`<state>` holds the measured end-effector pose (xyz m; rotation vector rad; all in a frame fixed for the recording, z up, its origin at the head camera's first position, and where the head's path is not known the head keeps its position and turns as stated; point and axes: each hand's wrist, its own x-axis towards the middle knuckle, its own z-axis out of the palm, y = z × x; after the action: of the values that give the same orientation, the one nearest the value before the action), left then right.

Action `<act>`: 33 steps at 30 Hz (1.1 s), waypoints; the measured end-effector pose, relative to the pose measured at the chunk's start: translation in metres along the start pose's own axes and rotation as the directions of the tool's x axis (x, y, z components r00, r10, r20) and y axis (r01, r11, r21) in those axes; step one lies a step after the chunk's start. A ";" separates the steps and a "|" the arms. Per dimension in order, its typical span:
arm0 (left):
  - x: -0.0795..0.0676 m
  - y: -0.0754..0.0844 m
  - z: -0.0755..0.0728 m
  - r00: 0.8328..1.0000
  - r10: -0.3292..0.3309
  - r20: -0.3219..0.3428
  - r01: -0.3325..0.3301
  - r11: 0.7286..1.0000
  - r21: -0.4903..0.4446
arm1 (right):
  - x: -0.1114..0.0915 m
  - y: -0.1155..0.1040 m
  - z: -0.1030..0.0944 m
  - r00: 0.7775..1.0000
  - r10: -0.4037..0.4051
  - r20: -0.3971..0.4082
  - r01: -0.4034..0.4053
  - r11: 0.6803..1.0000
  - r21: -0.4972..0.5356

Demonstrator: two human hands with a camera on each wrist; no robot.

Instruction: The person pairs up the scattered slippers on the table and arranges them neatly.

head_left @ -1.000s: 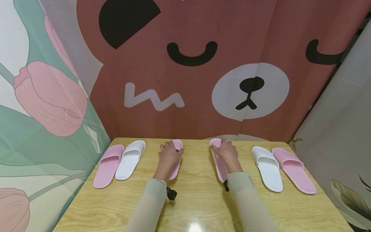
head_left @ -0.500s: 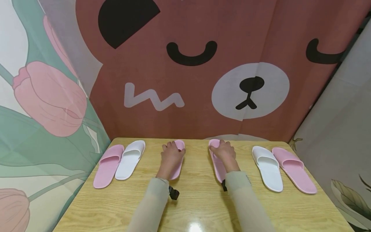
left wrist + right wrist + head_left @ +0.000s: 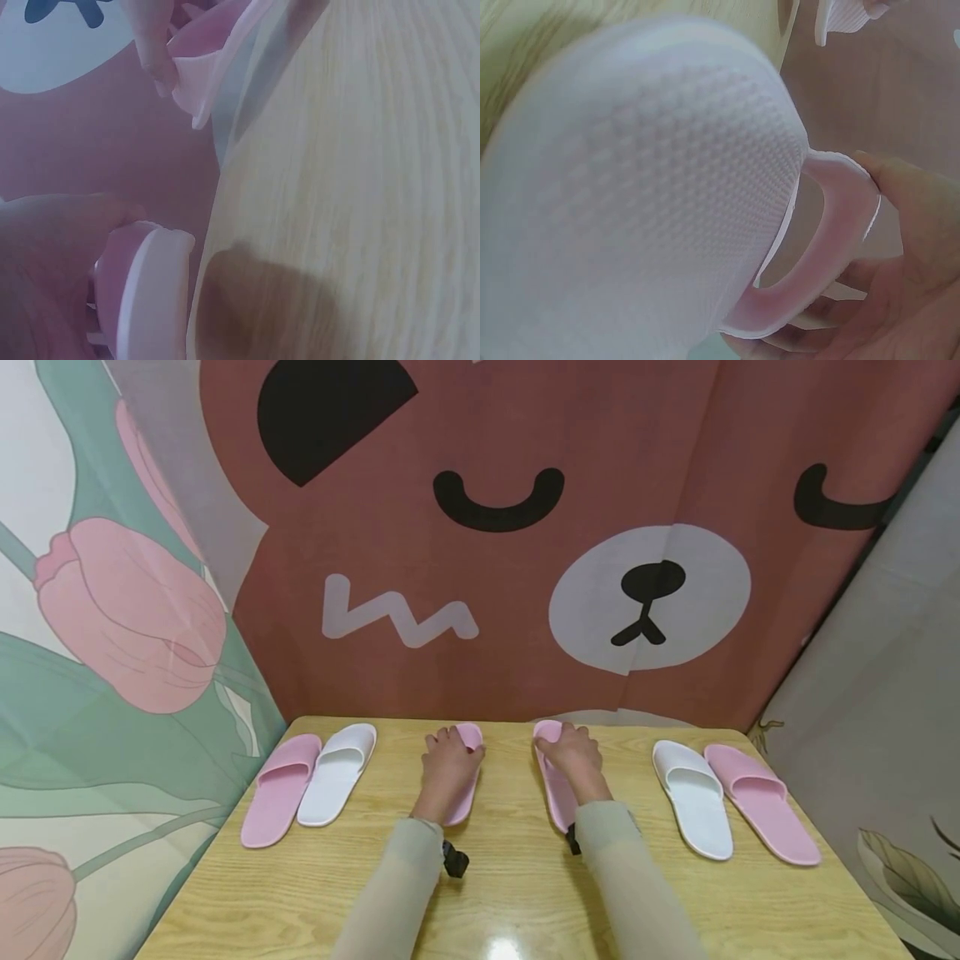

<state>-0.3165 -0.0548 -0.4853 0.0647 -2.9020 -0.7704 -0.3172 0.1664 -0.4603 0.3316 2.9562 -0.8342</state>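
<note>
In the head view my left hand [image 3: 447,768] grips a pink slipper [image 3: 467,800] across its strap, thumb on the right side and fingers over the left. Opposite it, my right hand [image 3: 576,760] holds the matching pink slipper [image 3: 553,789] the same way. Both toes point to the far edge of the table, a gap of bare wood between them. The right wrist view looks along the textured footbed [image 3: 660,187], with thumb and fingers around the strap [image 3: 844,221]. Low in the left wrist view, the left slipper [image 3: 157,292] sits close over the wood, its shadow beside it.
On the left of the wooden table [image 3: 510,885] lie a pink slipper [image 3: 277,797] and a white slipper [image 3: 333,781], side by side. To the right are another white slipper [image 3: 697,810] and pink slipper [image 3: 772,814]. A bear-printed curtain [image 3: 510,677] hangs behind the far edge.
The left hand has shifted right and the right hand left, each bringing its pink slipper along, so the gap between the two slippers is narrower. The outer slippers stay in place.
</note>
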 end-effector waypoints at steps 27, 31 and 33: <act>0.008 0.018 0.015 1.000 -0.001 0.027 0.001 1.000 -0.020 | 0.012 -0.019 0.017 1.000 -0.007 -0.020 0.007 1.000 0.005; 0.010 0.023 0.018 1.000 -0.005 0.026 0.006 1.000 -0.021 | 0.014 -0.022 0.018 1.000 -0.002 -0.021 0.002 1.000 0.001; 0.012 0.026 0.020 1.000 0.000 0.019 0.000 1.000 -0.022 | 0.014 -0.023 0.019 1.000 -0.001 -0.017 0.001 1.000 -0.006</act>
<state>-0.3310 -0.0233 -0.4882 0.0554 -2.9106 -0.8068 -0.3364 0.1398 -0.4659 0.3385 2.9746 -0.8265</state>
